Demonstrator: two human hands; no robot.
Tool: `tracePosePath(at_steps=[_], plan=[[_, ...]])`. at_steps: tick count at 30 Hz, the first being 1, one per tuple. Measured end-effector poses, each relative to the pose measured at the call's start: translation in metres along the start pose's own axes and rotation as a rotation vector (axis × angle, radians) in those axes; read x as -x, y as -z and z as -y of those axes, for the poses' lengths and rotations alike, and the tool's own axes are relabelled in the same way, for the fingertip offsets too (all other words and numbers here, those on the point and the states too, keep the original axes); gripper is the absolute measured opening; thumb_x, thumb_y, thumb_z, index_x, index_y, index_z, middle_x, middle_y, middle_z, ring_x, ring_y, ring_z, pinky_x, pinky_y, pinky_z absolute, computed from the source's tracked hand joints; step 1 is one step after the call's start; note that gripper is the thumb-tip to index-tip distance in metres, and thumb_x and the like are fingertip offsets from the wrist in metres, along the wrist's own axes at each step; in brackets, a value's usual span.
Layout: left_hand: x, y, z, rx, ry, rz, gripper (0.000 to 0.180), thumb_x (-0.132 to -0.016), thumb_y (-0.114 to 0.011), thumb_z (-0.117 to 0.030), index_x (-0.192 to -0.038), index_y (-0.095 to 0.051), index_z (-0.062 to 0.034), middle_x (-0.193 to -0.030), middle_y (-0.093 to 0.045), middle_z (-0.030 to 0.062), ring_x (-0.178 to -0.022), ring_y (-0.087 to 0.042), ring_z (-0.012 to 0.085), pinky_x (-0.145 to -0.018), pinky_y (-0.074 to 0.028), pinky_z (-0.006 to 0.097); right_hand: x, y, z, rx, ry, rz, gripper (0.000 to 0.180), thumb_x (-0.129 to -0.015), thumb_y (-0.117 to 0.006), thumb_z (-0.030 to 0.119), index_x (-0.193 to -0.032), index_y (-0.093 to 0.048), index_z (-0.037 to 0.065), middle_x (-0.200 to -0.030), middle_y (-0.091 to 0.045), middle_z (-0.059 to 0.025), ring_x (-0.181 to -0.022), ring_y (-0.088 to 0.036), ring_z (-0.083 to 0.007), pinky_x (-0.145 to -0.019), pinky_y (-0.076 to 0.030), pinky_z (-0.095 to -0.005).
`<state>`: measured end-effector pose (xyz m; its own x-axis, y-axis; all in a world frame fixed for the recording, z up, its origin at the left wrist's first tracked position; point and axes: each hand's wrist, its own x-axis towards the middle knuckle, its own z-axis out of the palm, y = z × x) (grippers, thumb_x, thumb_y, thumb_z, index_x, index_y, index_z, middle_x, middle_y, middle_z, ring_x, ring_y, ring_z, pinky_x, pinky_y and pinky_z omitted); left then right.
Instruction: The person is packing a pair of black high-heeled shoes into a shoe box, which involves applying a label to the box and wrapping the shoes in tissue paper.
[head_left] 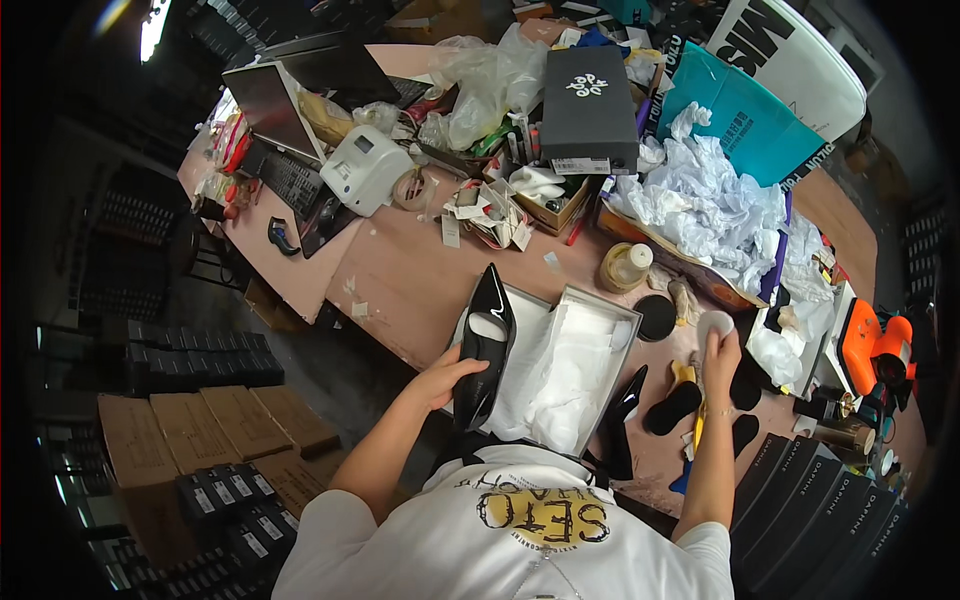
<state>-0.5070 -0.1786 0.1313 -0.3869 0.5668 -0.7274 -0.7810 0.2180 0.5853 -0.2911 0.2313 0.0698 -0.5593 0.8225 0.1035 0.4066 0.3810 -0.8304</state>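
Observation:
My left hand is closed around a glossy black pointed shoe, thumb over its opening, above the left side of an open shoebox. White tissue paper lies in the box. Over the right of the table, my right hand pinches a small white round pad. A second black pointed shoe lies just right of the box. Between it and my right hand are dark oval-headed tools. A black round lid or disc lies beyond them.
Crumpled white paper fills a carton behind the box, near a round tan container. A dark grey shoebox, a white label printer and a laptop stand farther back. An orange tool and stacked black boxes are right.

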Motion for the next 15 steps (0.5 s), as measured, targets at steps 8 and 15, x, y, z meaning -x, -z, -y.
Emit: tracePosePath(at_steps=[8, 15], plan=[[0.027, -0.081, 0.017, -0.059, -0.140, 0.277, 0.070, -0.079, -0.056, -0.009, -0.141, -0.026, -0.0097, -0.112, -0.053, 0.0144, -0.087, -0.064, 0.0207, -0.070, -0.056, 0.031, 0.112, -0.079, 0.204, 0.067, 0.489, 0.484, 0.030, -0.072, -0.066, 0.003, -0.100, -0.055, 0.007, -0.091, -0.053, -0.0109, -0.085, -0.059, -0.0315, -0.065, -0.051, -0.0391], [0.040, -0.107, 0.053, 0.027, -0.205, 0.160, 0.070, -0.083, -0.054, -0.006, -0.145, -0.021, -0.0098, -0.113, -0.049, 0.0082, -0.091, -0.057, 0.0130, -0.071, -0.053, 0.026, 0.120, -0.096, 0.202, 0.425, 0.615, 0.246, 0.048, -0.080, -0.052, 0.005, -0.127, -0.050, 0.015, -0.132, -0.045, -0.0186, -0.116, -0.048, -0.0376, -0.086, -0.045, -0.0479]])
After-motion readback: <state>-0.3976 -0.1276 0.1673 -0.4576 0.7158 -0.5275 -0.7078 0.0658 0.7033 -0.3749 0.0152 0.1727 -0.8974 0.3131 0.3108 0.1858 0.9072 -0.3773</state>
